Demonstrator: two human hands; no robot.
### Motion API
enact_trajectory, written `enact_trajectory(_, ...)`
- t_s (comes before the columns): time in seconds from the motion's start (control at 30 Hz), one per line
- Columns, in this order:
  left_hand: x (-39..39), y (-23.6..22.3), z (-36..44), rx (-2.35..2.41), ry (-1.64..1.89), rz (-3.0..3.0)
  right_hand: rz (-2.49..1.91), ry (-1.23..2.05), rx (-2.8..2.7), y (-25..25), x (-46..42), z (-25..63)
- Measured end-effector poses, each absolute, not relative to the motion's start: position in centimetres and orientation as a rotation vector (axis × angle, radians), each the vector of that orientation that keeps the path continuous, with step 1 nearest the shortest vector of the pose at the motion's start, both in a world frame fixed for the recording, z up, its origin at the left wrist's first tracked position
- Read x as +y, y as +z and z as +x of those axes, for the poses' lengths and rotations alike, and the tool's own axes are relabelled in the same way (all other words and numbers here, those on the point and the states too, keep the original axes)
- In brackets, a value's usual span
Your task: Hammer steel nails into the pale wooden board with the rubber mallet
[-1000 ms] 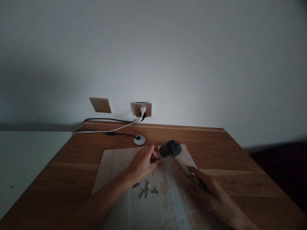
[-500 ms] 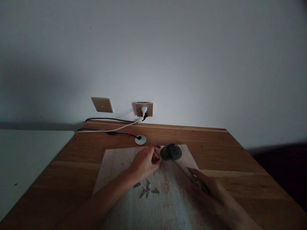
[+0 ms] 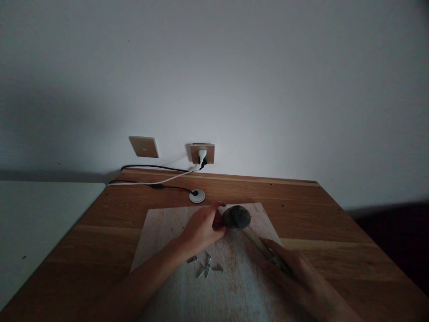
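My right hand (image 3: 288, 264) is wrapped round the wooden handle of a mallet (image 3: 237, 218) with a dark, rubber-looking head. The mallet head is right beside the fingertips of my left hand (image 3: 204, 223). Those fingers are pinched together over the far part of a pale, worn board (image 3: 177, 286); what they hold is hidden behind the mallet head. Several small silvery metal pins (image 3: 207, 268) lie loose on the board, just right of my left forearm.
The board rests on a wooden table (image 3: 335, 259). Behind it are a round cable grommet (image 3: 201, 197) and black and white cables (image 3: 167, 180) running to a wall socket (image 3: 210, 154). A white surface (image 3: 43, 223) adjoins at the left.
The mallet head has dropped slightly and shifted a little left, closer to my left fingertips, covering the small shiny spot that showed there. The left hand stays almost still.
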State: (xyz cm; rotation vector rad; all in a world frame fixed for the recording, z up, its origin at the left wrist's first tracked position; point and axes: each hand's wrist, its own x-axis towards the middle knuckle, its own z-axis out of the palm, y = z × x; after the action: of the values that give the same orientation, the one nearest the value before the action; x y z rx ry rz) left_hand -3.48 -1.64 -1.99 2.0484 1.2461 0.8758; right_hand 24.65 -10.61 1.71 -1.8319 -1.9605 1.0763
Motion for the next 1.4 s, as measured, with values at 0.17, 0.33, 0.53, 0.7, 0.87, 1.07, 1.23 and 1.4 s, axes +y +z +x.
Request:
enact_trajectory(0.17,-1.5,-1.9,-3.4,1.265,0.851,2.02,-1.821,1.065,-1.96,1.0,-10.6,25.0)
enact_trajectory(0.33,-1.4,-2.0,-3.4,1.254,0.857,2.016,-1.793,1.057,-1.916,1.4,-10.7,24.7)
enact_trajectory(0.53,-1.5,-1.7,-3.4,1.245,0.847,1.982,-1.794,1.065,-1.923,1.4,-11.0,25.1)
enact_trajectory(0.7,-1.6,-1.4,-3.3,1.248,0.82,1.984,-1.83,1.053,-1.936,0.7,-10.8,25.5)
enact_trajectory(0.87,-1.6,-1.8,-3.4,1.251,0.833,1.993,-1.851,1.045,-1.949,0.7,-10.9,25.4)
enact_trajectory(1.07,-1.5,-1.8,-3.4,1.252,0.843,1.961,-1.809,1.121,-1.943,1.9,-10.6,24.7)
enact_trajectory(1.23,-1.4,-1.9,-3.3,1.219,0.849,1.942,-1.635,1.241,-1.905,3.8,-10.0,24.0)
enact_trajectory(1.4,-1.4,-1.9,-3.4,1.218,0.837,1.933,-1.744,1.176,-1.915,3.4,-10.3,24.3)
